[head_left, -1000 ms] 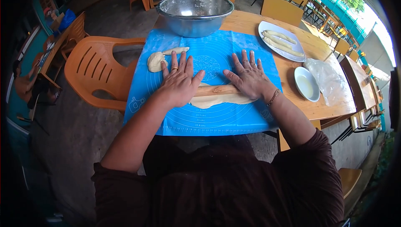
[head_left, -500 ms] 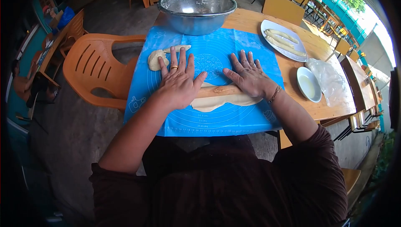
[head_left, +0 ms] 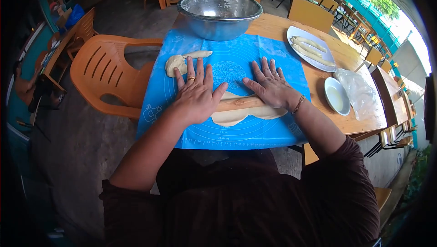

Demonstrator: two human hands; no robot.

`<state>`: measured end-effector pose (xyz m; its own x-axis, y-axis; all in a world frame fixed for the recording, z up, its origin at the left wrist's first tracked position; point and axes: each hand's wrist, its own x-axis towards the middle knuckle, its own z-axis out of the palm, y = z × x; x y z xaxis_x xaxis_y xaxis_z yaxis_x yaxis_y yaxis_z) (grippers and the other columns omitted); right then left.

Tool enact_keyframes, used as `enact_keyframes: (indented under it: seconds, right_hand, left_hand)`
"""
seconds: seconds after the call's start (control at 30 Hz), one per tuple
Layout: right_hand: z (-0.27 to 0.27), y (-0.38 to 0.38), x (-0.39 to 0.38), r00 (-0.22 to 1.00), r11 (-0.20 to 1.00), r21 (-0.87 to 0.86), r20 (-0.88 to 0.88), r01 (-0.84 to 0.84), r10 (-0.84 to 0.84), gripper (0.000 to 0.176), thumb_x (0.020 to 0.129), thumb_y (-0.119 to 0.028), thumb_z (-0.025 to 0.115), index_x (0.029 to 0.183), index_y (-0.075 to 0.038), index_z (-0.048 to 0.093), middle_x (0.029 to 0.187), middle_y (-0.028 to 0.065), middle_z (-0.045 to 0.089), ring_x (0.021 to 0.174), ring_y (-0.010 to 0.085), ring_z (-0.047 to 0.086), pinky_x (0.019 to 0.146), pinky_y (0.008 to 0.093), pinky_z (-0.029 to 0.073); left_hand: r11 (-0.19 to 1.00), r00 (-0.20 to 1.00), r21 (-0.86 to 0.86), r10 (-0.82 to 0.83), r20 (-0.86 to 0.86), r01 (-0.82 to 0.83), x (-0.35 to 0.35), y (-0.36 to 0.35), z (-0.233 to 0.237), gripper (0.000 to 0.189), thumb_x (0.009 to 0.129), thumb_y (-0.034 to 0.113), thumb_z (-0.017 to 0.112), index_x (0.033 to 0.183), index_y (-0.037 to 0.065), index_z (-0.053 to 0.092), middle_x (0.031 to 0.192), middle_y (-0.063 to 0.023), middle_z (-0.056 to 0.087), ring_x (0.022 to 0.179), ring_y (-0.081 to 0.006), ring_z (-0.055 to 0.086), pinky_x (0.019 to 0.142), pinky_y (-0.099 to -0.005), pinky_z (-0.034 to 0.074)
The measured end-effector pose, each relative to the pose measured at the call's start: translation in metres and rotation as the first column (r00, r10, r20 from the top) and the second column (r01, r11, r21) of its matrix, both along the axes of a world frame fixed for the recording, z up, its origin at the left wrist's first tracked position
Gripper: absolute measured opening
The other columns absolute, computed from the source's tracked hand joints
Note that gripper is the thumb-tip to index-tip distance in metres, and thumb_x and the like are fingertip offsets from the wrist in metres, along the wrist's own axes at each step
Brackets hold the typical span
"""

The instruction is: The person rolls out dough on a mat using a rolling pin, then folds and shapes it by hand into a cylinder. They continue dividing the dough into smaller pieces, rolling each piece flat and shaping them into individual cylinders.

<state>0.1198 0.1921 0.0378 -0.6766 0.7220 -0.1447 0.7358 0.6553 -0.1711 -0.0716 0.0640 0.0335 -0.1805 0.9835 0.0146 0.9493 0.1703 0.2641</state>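
Observation:
My left hand (head_left: 196,96) lies flat with fingers spread, its palm over the left part of a wooden rolling pin (head_left: 236,104). Over the pin's right end rests my right hand (head_left: 273,87), also flat and spread. Both pin ends are hidden under the palms. Beneath the pin is a thin, uneven sheet of rolled dough (head_left: 233,118) on a blue pastry mat (head_left: 200,137). Just beyond my left fingertips sit a round lump of dough (head_left: 175,65) and a short dough strip (head_left: 198,54).
A large metal bowl (head_left: 219,26) stands at the mat's far edge. On the wooden table's right are a white plate (head_left: 328,65) with dough rolls (head_left: 314,55), a small bowl of liquid (head_left: 337,96) and a plastic bag (head_left: 357,92). An orange chair (head_left: 109,65) is left; a person (head_left: 28,85) sits beyond.
Both hands and the rolling pin have come slightly toward me over the dough. The whole view has also shifted a little.

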Motion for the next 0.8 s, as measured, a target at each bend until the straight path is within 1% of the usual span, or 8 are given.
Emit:
enact_keyframes:
  seconds: [0.07,0.13,0.3,0.4,0.47,0.53,0.7,0.8]
  right_hand:
    - [0.002,-0.008,0.002,1.000,1.000,-0.001,-0.004,0.005,-0.005,0.090,0.096,-0.070,0.024,0.155,-0.003,0.016,0.158,0.0307,0.010,0.148,0.0464,0.003,0.119,0.0562,0.007]
    - [-0.003,-0.024,0.017,0.997,0.985,0.161,-0.037,-0.059,0.066,0.091,0.095,-0.070,0.025,0.155,-0.002,0.018,0.158,0.0310,0.011,0.148,0.0467,0.004,0.119,0.0565,0.008]
    - [0.004,-0.073,0.054,0.974,0.960,0.228,-0.116,-0.163,0.193,0.080,0.100,-0.058,0.032,0.154,0.001,0.018,0.157,0.0334,0.013,0.147,0.0496,0.006,0.117,0.0601,0.010]
    - [0.000,-0.054,0.044,0.977,0.962,0.225,-0.104,-0.157,0.184,0.081,0.100,-0.058,0.032,0.154,0.000,0.017,0.157,0.0335,0.013,0.147,0.0492,0.006,0.117,0.0601,0.009]
    - [-0.002,-0.034,0.024,0.981,0.965,0.226,-0.113,-0.131,0.160,0.083,0.099,-0.062,0.030,0.155,-0.002,0.017,0.157,0.0323,0.012,0.147,0.0480,0.005,0.118,0.0586,0.008]
    - [0.000,-0.019,0.007,0.996,0.993,0.094,-0.031,-0.075,0.078,0.086,0.097,-0.067,0.026,0.155,-0.004,0.017,0.158,0.0307,0.011,0.148,0.0466,0.004,0.119,0.0566,0.008]
    - [-0.002,-0.044,0.029,0.992,0.976,0.188,-0.046,-0.110,0.121,0.086,0.097,-0.067,0.027,0.155,-0.003,0.019,0.158,0.0308,0.012,0.148,0.0470,0.005,0.119,0.0565,0.009]
    - [0.001,-0.071,0.054,0.968,0.951,0.238,-0.106,-0.198,0.228,0.083,0.099,-0.061,0.033,0.154,-0.001,0.020,0.157,0.0323,0.015,0.147,0.0489,0.008,0.118,0.0581,0.010]
  left_hand:
    - [1.000,1.000,-0.023,-0.001,0.016,0.001,0.001,-0.005,0.001,0.075,0.103,0.048,0.025,0.151,-0.008,0.017,0.160,-0.0283,0.002,0.148,-0.0411,-0.014,0.117,-0.0590,-0.007]
    - [0.986,0.993,0.129,-0.105,-0.047,0.110,0.007,-0.024,-0.010,0.078,0.103,0.052,0.026,0.150,-0.010,0.020,0.159,-0.0303,0.006,0.148,-0.0449,-0.007,0.115,-0.0634,-0.005]
    - [0.921,0.946,0.217,-0.306,-0.106,0.323,0.027,-0.079,-0.005,0.080,0.103,0.052,0.025,0.145,-0.017,0.026,0.156,-0.0335,0.013,0.148,-0.0470,-0.001,0.116,-0.0625,-0.001]
    - [0.938,0.961,0.210,-0.268,-0.062,0.275,0.019,-0.066,-0.011,0.081,0.103,0.052,0.023,0.145,-0.017,0.024,0.157,-0.0325,0.013,0.148,-0.0459,-0.001,0.117,-0.0592,-0.002]
    - [0.976,0.979,0.100,-0.187,-0.085,0.195,0.014,-0.043,-0.004,0.072,0.104,0.043,0.022,0.150,-0.013,0.014,0.159,-0.0299,0.006,0.148,-0.0446,-0.007,0.118,-0.0558,-0.006]
    - [0.998,0.998,0.004,-0.065,-0.011,0.065,0.010,-0.030,0.000,0.073,0.104,0.044,0.021,0.150,-0.012,0.011,0.159,-0.0295,0.005,0.148,-0.0442,-0.009,0.118,-0.0541,-0.007]
    - [0.986,0.988,0.067,-0.152,-0.040,0.155,0.022,-0.061,-0.004,0.074,0.104,0.046,0.023,0.149,-0.013,0.018,0.159,-0.0304,0.007,0.148,-0.0458,-0.006,0.117,-0.0582,-0.005]
    - [0.937,0.947,0.160,-0.290,-0.140,0.310,0.037,-0.091,0.002,0.074,0.104,0.046,0.027,0.147,-0.014,0.023,0.158,-0.0323,0.010,0.147,-0.0485,0.000,0.116,-0.0617,-0.001]
